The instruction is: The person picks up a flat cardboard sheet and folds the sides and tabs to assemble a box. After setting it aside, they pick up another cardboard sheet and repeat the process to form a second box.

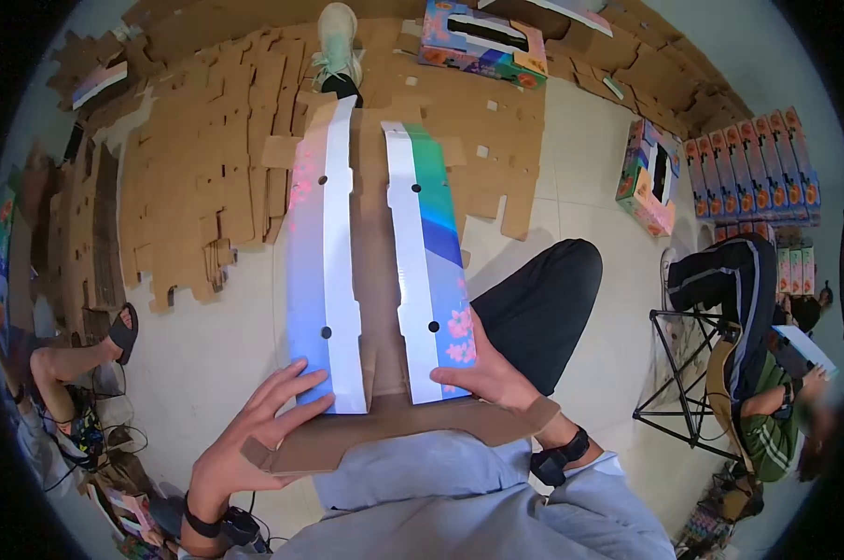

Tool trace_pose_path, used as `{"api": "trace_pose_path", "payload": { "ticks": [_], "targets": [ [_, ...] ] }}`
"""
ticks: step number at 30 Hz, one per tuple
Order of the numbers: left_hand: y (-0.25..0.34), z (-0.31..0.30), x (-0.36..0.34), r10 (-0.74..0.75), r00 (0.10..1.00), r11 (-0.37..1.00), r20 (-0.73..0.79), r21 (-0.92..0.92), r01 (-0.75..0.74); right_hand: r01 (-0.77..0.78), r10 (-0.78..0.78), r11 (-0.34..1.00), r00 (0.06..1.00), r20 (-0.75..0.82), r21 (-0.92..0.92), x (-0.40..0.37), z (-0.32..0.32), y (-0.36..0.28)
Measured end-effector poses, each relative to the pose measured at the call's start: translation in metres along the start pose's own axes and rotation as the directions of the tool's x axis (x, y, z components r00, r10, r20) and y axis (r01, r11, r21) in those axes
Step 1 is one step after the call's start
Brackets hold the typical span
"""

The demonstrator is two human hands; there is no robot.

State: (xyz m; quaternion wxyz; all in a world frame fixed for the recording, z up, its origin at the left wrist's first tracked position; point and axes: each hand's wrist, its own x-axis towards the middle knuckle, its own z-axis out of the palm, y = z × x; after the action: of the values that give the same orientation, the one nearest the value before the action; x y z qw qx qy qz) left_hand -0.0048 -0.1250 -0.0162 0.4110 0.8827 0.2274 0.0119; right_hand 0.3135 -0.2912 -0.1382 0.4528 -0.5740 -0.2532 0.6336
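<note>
A long printed cardboard box (324, 252) lies in front of my body, its two white-edged long flaps apart, with brown cardboard showing between them. Pink blossoms and green and blue bands mark its right side. A brown end flap (384, 434) sticks out toward my shirt. On the near left corner, my left hand (258, 425) rests with fingers spread over the printed side. My right hand (487, 369) grips the near right side, thumb on top of the white edge and fingers down the outer side, partly hidden.
Flat brown cardboard sheets (207, 140) cover the floor ahead. Two printed boxes, one at the top (482, 42) and one at right (648, 177), stand near a row of similar boxes (753, 168). A seated person (767, 411) is at right; another person's leg (62, 369) shows at left.
</note>
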Motion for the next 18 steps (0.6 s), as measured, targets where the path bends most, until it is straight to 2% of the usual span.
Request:
{"api": "trace_pose_path", "payload": {
  "ticks": [1, 3, 4, 5, 6, 7, 8, 10, 11, 14, 17, 18],
  "targets": [
    [-0.006, 0.002, 0.002, 0.007, 1.0, 0.996, -0.003, -0.09, -0.007, 0.042, -0.042, 0.997, 0.999, -0.001, -0.065, 0.001, 0.0, 0.006],
    [-0.021, 0.031, 0.002, -0.19, 0.953, 0.961, -0.235, -0.244, 0.131, 0.114, -0.117, 0.975, 0.993, -0.001, -0.192, -0.003, -0.003, 0.018],
    [-0.027, 0.044, 0.005, -0.294, 0.895, 0.926, -0.336, -0.332, 0.18, 0.042, -0.046, 0.988, 0.999, -0.026, -0.148, -0.003, -0.005, 0.015],
    [-0.027, 0.053, 0.012, -0.392, 0.854, 0.853, -0.343, -0.483, 0.198, -0.029, 0.024, 0.994, 0.998, -0.052, -0.102, -0.002, -0.008, 0.009],
    [-0.023, 0.055, 0.016, -0.411, 0.853, 0.845, -0.323, -0.486, 0.223, -0.1, 0.096, 0.994, 0.992, -0.077, -0.052, -0.003, -0.011, 0.006],
    [-0.018, 0.056, 0.019, -0.429, 0.851, 0.836, -0.303, -0.49, 0.247, 0.085, -0.137, 0.926, 0.983, -0.118, -0.368, 0.006, -0.024, 0.023],
    [-0.016, 0.056, 0.022, -0.449, 0.846, 0.827, -0.288, -0.493, 0.271, 0.037, -0.067, 0.98, 0.987, -0.148, -0.194, 0.004, -0.037, 0.037],
    [-0.02, 0.059, 0.028, -0.337, 0.891, 0.895, -0.304, -0.398, 0.203, -0.059, 0.085, 0.984, 0.985, -0.151, 0.169, 0.005, -0.037, 0.011],
    [-0.022, 0.059, 0.029, -0.282, 0.91, 0.923, -0.305, -0.346, 0.169, -0.06, 0.081, 0.991, 0.979, -0.185, 0.119, 0.006, -0.031, 0.009],
    [-0.021, 0.06, 0.035, -0.331, 0.908, 0.912, -0.259, -0.334, 0.237, 0.04, 0.098, 0.881, 0.96, -0.264, 0.472, 0.009, -0.031, 0.026],
    [-0.015, 0.075, 0.039, -0.63, 0.755, 0.646, -0.182, -0.662, 0.38, 0.289, 0.046, 0.797, 0.846, -0.531, 0.53, 0.001, -0.006, -0.001],
    [-0.011, 0.078, 0.041, -0.641, 0.737, 0.63, -0.215, -0.696, 0.345, 0.329, -0.004, 0.804, 0.835, -0.55, 0.495, 0.002, -0.001, -0.005]
  ]
}}
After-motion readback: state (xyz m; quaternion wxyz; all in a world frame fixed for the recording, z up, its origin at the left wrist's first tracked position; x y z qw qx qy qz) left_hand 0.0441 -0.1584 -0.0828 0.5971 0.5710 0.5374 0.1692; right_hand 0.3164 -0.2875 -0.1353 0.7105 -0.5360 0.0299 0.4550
